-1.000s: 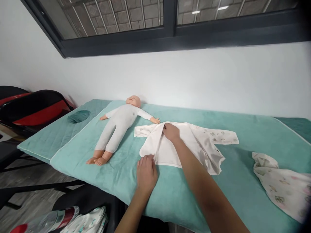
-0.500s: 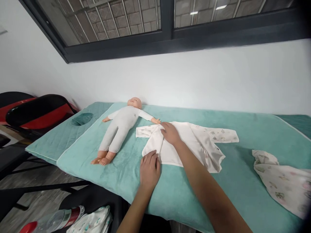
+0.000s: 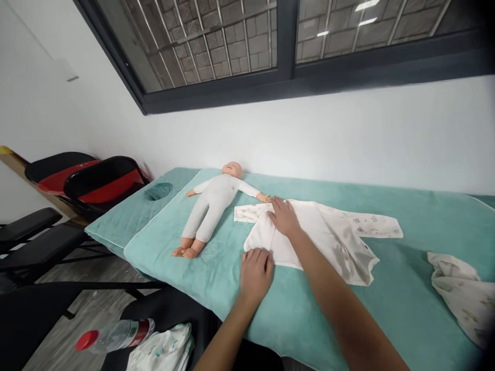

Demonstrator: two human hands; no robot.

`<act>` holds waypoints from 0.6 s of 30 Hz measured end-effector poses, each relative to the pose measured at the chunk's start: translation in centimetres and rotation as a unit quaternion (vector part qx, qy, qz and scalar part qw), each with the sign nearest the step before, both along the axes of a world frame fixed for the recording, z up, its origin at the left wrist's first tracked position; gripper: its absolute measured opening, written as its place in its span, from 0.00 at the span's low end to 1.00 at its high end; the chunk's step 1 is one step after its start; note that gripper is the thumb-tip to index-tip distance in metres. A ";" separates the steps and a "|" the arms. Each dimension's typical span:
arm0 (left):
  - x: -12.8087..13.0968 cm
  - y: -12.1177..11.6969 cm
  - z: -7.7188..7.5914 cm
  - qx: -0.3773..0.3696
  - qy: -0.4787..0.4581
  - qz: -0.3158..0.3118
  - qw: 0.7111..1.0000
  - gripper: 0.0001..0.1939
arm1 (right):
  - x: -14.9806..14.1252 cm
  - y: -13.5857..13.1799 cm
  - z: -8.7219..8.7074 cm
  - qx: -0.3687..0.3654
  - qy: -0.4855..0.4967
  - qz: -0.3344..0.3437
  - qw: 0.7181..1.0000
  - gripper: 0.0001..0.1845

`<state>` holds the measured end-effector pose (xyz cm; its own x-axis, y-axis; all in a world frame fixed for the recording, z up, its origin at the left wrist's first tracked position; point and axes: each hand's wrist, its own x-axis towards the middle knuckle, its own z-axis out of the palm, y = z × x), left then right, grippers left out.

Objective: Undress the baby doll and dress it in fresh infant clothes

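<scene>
A white baby top point(image 3: 317, 232) with small printed figures on its sleeves lies spread on the green bed cover, its right side rumpled. My right hand point(image 3: 285, 216) rests flat on the upper left of the top, close to the doll's hand, fingers extended. At the lower left hem lies my left hand point(image 3: 257, 274), palm down, its fingertips over the cloth edge and its fingers unclenched. Left of the top, a baby doll point(image 3: 214, 198) in a pale grey bodysuit lies on its back, its bare feet toward me.
A crumpled printed cloth point(image 3: 464, 293) lies at the right of the bed point(image 3: 406, 309). A bottle with a red cap point(image 3: 119, 334) and a folded printed cloth point(image 3: 162, 350) are on a black chair below. Folding chairs point(image 3: 104, 180) stand at left; behind is a wall with a barred window.
The view has shifted left, so everything sits farther right in the picture. Both hands stay at about the same places on the top, and the doll has not moved.
</scene>
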<state>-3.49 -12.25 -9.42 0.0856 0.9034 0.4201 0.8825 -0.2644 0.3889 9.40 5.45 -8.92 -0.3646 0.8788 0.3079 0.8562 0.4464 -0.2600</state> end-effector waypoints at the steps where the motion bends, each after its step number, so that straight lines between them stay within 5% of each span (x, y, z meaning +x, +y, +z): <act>1: -0.5 0.1 0.3 -0.015 -0.044 -0.015 0.999 0.11 | 0.0 -0.2 0.0 0.009 -0.006 0.030 0.999 0.32; 6: -8.5 2.7 4.1 -0.046 -0.200 -0.038 0.978 0.12 | -0.3 -0.9 0.1 -0.006 -0.030 0.073 0.997 0.31; 10: -18.8 6.8 7.0 0.057 -0.071 0.121 0.989 0.16 | -1.5 0.0 0.6 0.012 0.108 0.039 0.993 0.26; 14: -24.7 10.5 6.9 -0.042 -0.036 0.180 0.982 0.25 | -4.9 4.5 1.3 -0.061 0.276 -0.006 0.959 0.24; 18: -25.6 13.0 6.5 -0.102 -0.111 0.178 0.972 0.24 | -9.1 11.5 2.2 -0.130 0.301 -0.020 0.944 0.30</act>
<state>-29.07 0.75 -2.88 -0.3196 0.9259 0.2016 0.7928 0.1447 0.5921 0.29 17.00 -6.72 -0.1565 0.9629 0.2200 0.5334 0.2698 -0.8017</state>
